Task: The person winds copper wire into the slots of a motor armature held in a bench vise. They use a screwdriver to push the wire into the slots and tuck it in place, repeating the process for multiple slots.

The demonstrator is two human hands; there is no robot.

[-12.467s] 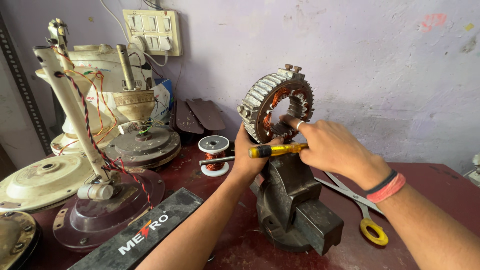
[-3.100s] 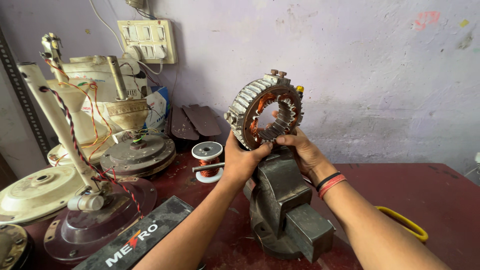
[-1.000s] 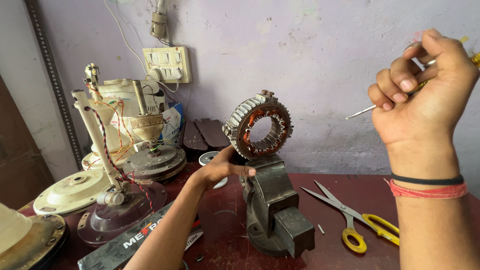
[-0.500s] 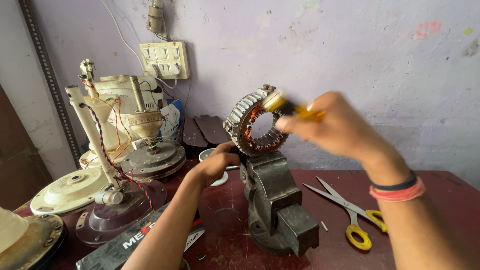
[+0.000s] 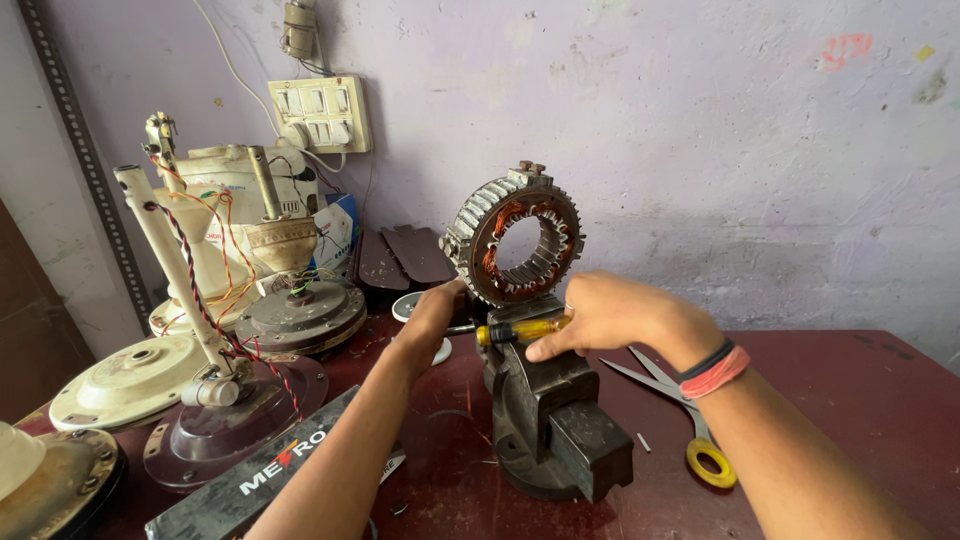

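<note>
Head view: the yellow-handled screwdriver [image 5: 522, 330] is gripped in the closed right hand [image 5: 610, 315] beside the stator [image 5: 515, 240] clamped in the vise [image 5: 550, 420], best steadied by the curled left hand [image 5: 435, 310].

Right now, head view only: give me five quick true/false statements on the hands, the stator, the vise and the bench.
1. The right hand holds a yellow-handled screwdriver. True.
2. The stator ring lies flat on the table. False: it stands upright in the vise.
3. The left hand is at the stator's lower left edge. True.
4. The scissors are in the left hand. False: they lie on the red table, right of the vise.
5. The right wrist is bare. False: it wears bands.
</note>
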